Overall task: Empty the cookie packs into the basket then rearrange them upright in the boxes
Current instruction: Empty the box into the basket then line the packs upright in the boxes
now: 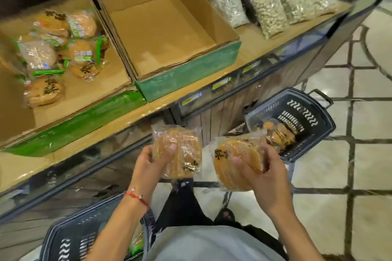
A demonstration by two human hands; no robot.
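My left hand (151,160) grips one clear-wrapped round cookie pack (184,154) in front of the shelf edge. To its right, my right hand (263,172) holds another cookie pack (233,167), tilted on edge. On the shelf stands an open cardboard box (161,27) with a green front and nothing inside. The box to its left (89,95) holds several cookie packs (57,48) lying in a loose pile. A dark basket (307,121) on the floor to the right contains a few more packs (280,133).
A second dark basket (70,241) sits at my lower left with a pack showing inside. Clear bags of nuts or seeds (269,10) fill the shelf's right end. The shelf front (212,91) carries price labels. Tiled floor (360,176) lies to the right.
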